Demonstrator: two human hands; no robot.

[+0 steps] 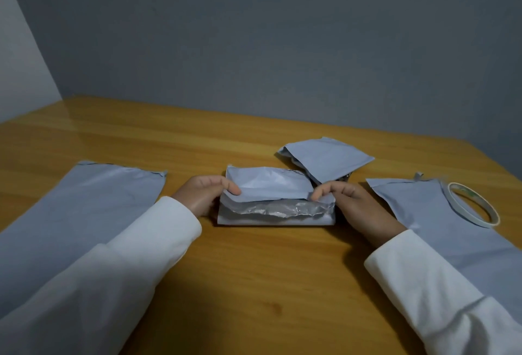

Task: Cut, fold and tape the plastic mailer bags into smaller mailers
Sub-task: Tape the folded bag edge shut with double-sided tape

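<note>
A small grey mailer piece (271, 188) lies in the middle of the wooden table (254, 270), its top flap folded toward me and its shiny silver inside showing below the flap. My left hand (206, 193) pinches the flap's left end between thumb and fingers. My right hand (350, 199) pinches the flap's right end. A folded small mailer (327, 159) lies just behind, partly overlapping the piece. A roll of tape (470, 205) rests on a flat grey mailer bag (452, 230) at the right.
Another large flat grey mailer bag (84, 205) lies at the left, partly under my white sleeve. A grey wall stands behind the table's far edge. Bare wood shows in front of the piece, between my arms.
</note>
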